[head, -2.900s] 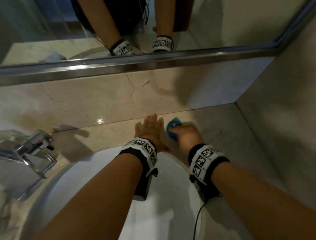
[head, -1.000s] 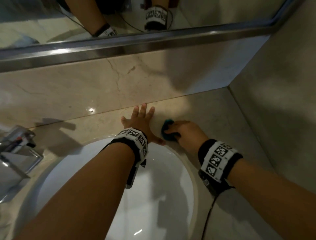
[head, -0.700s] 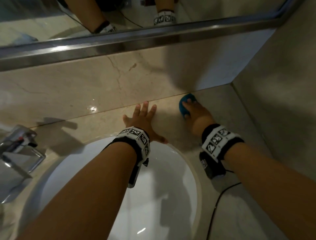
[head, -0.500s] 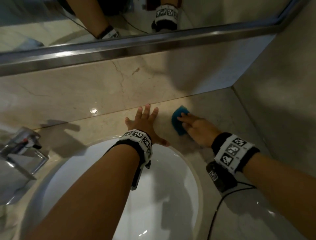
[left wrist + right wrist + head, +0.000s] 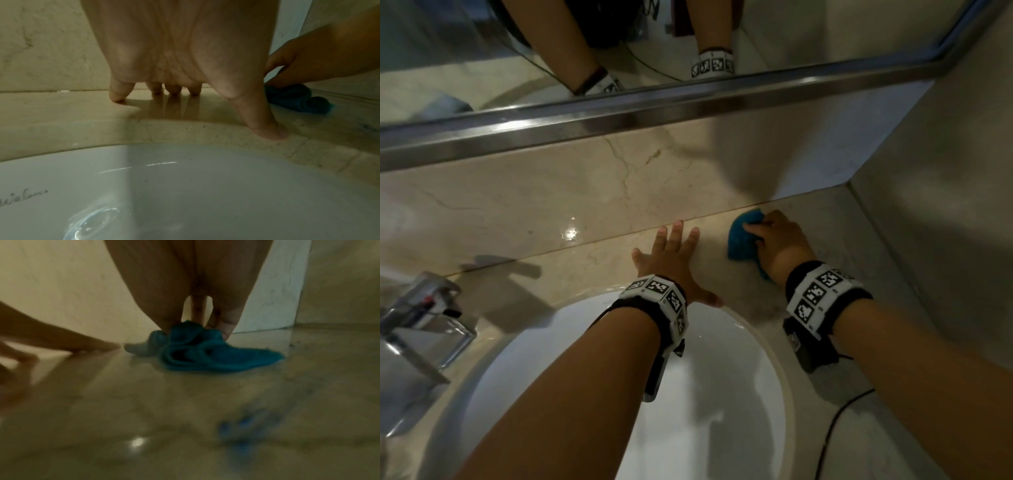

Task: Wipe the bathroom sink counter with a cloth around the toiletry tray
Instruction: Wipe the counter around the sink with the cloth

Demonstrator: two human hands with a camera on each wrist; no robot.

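My right hand (image 5: 774,240) grips a bunched blue cloth (image 5: 741,240) and presses it onto the beige marble counter (image 5: 592,274), close to the backsplash behind the sink. In the right wrist view the fingers (image 5: 226,326) bear down on top of the cloth (image 5: 201,350). My left hand (image 5: 688,263) lies flat on the counter just left of the cloth, fingers spread. Its thumb (image 5: 265,128) rests at the sink rim. The cloth (image 5: 298,100) shows to its right. No toiletry tray is in view.
A white round basin (image 5: 705,394) fills the foreground under both forearms. A chrome faucet (image 5: 421,318) stands at the left. A steel-framed mirror (image 5: 654,102) runs above the backsplash. A side wall (image 5: 945,205) closes the counter on the right. A black cable (image 5: 835,421) trails from my right wrist.
My right hand has swept the cloth back and forth between the sink rim and the backsplash, ending near the backsplash. The left hand has stayed planted.
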